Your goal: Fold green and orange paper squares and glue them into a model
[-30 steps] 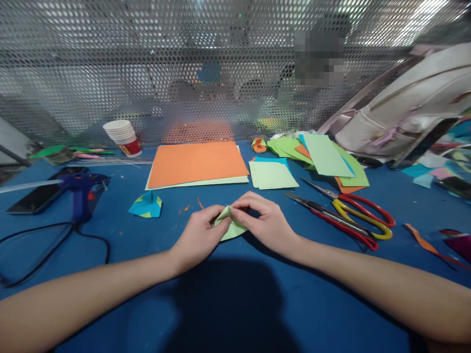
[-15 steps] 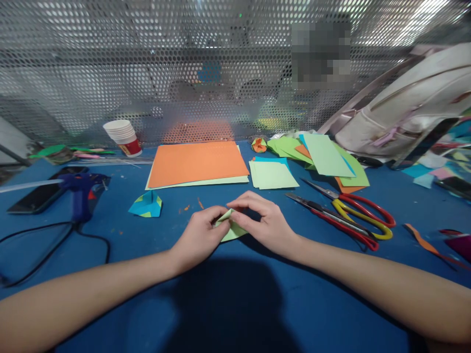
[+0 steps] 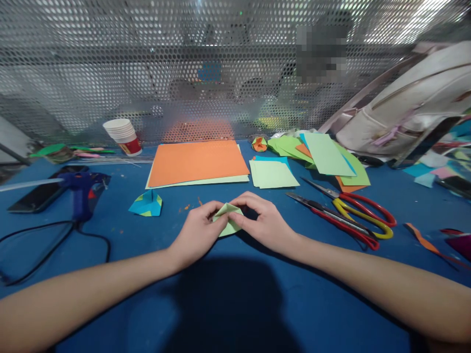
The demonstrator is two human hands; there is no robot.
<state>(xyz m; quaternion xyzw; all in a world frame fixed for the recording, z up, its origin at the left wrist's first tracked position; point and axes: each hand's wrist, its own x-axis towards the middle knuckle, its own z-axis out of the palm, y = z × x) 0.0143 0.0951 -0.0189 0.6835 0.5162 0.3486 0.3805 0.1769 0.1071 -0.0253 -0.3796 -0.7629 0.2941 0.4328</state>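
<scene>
Between my hands is a light green sheet of paper (image 3: 230, 227), partly folded, with a peaked flap at its top. My left hand (image 3: 198, 229) pinches its left side, thumb on the front and fingers behind. On the other side my right hand (image 3: 263, 219) grips the paper with its thumb pressed near the middle, almost touching the left thumb. The fingers of both hands hide the paper's side edges. To the left lies a folded blue and green paper piece (image 3: 146, 204).
Orange sheets (image 3: 198, 164) and a light green paper stack (image 3: 275, 174) lie beyond my hands. Scissors (image 3: 362, 211) and a utility knife (image 3: 331, 218) are at right. A blue glue gun (image 3: 81, 193), phone (image 3: 37, 193) and paper cups (image 3: 123, 137) stand left; a backpack (image 3: 412, 103) sits back right.
The green paper's peaked flap has risen a little and shows wider between my thumbs. My hands have shifted slightly, still holding the paper; the other things stay in place.
</scene>
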